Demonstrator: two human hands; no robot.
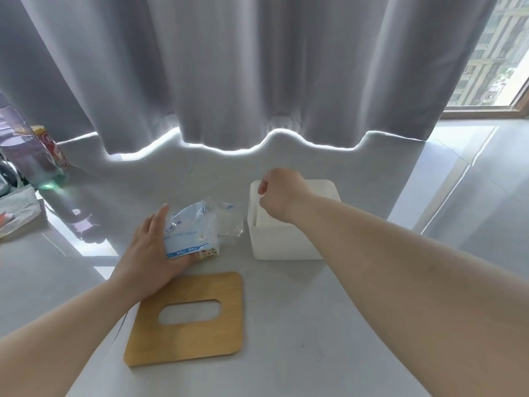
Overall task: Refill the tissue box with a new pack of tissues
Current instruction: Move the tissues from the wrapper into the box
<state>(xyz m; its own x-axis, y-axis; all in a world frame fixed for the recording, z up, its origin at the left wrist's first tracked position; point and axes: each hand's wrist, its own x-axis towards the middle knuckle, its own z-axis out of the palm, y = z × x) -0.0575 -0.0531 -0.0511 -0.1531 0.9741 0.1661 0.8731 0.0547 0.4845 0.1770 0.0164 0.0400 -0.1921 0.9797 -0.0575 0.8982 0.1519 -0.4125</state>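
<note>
- The white tissue box (286,239) stands open on the grey table (286,325), right of centre, with its wooden lid (189,319) lying flat in front and to the left, slot upward.
- The right hand (282,196) is over the box's open top, its fingers (264,181) curled loosely at the far left rim; something white fills the box under the hand, but whether the fingers pinch it I cannot tell.
- The left hand (154,256) rests on the tissue pack (191,233), just left of the box, fingers nearly straight and spread against the pack's near side and top, steadying it, not closed round it.
- The pack's clear wrapper (229,222) looks torn open on the side facing the box, crumpled film trailing towards it.
- Risks, as I judge them:
  - If the white mass in the box is already tissues, pressing them down by one corner could seat the stack crooked, so the lid would not sit flat.
  - Loose film lies close to the box and could be dragged in with the tissues.
  - The lid lies near the left forearm; a sweep back could knock it along the table.
  - The bottle (25,150) and can (54,147) at the far left stand well apart and seem safe.
</note>
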